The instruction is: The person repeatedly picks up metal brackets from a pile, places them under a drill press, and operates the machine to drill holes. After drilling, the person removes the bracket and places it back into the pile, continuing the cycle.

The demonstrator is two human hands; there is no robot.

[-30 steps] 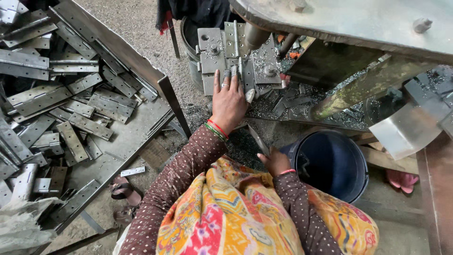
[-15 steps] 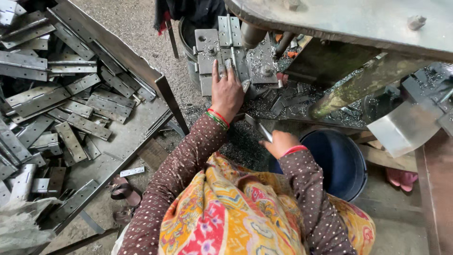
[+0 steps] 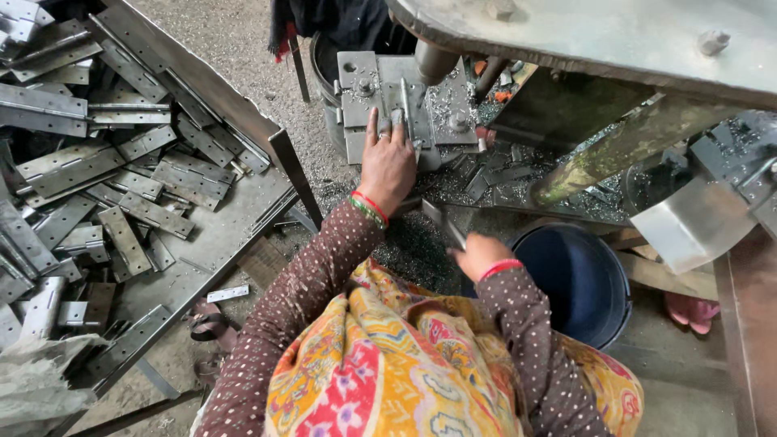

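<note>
My left hand lies flat on a long metal hinge strip set on the grey steel die block of a press, fingers spread toward the punch. My right hand sits lower, near my lap, fingers closed around a short flat metal strip that points up and left. Both wrists wear red bangles, the left one also a green one. Dotted brown sleeves and a yellow patterned cloth fill the lower middle.
A large tray of loose metal hinges lies to the left. A dark blue bucket stands at my right. The press's heavy frame overhangs the top right. Metal chips cover the floor below the die.
My left hand has slid further up onto the die block. My right hand has lifted away from the bucket's rim with the strip, toward the centre.
</note>
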